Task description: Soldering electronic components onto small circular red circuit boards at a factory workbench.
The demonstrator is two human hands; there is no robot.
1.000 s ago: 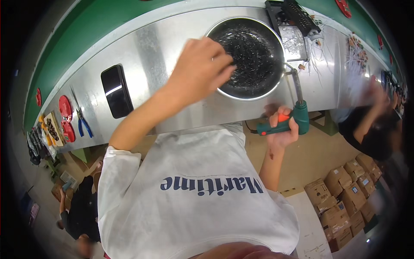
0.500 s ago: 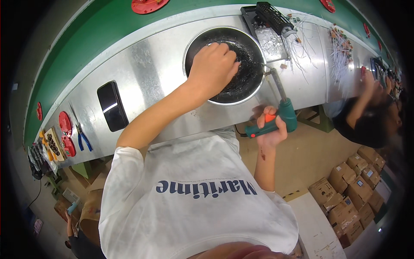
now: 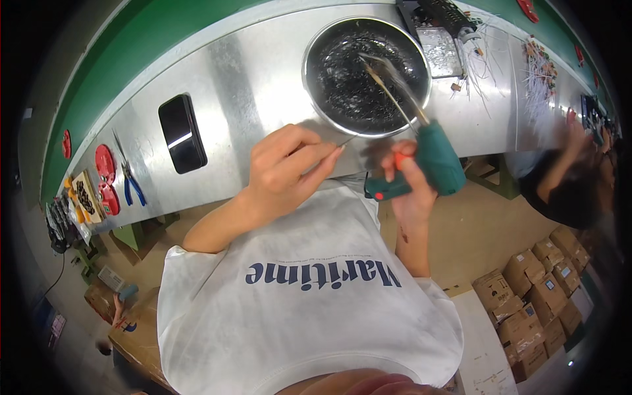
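My left hand [image 3: 286,168] is closed in a pinch just in front of the bowl. Between its fingertips is a thin, dark, pin-like piece [image 3: 349,139], too small to name surely. My right hand [image 3: 413,181] grips the handle of a green soldering gun [image 3: 442,158], its thumb near the orange trigger. The gun's metal tip and thin feed tube reach over the bowl, slightly blurred. The round bowl [image 3: 327,124] has a silver rim and holds many small, shiny black pieces.
A black phone [image 3: 182,133], blue-handled pliers [image 3: 133,184] and red discs [image 3: 105,164] lie to the left on the metal bench. A black stand [image 3: 451,18] and bundles of white wires [image 3: 538,76] are at the right. Another person works far right, beyond cardboard boxes [image 3: 546,296].
My left hand has come out of the bowl toward me, pinching a thin piece. The soldering gun has shifted, its tip now over the bowl. The whole view has moved slightly.
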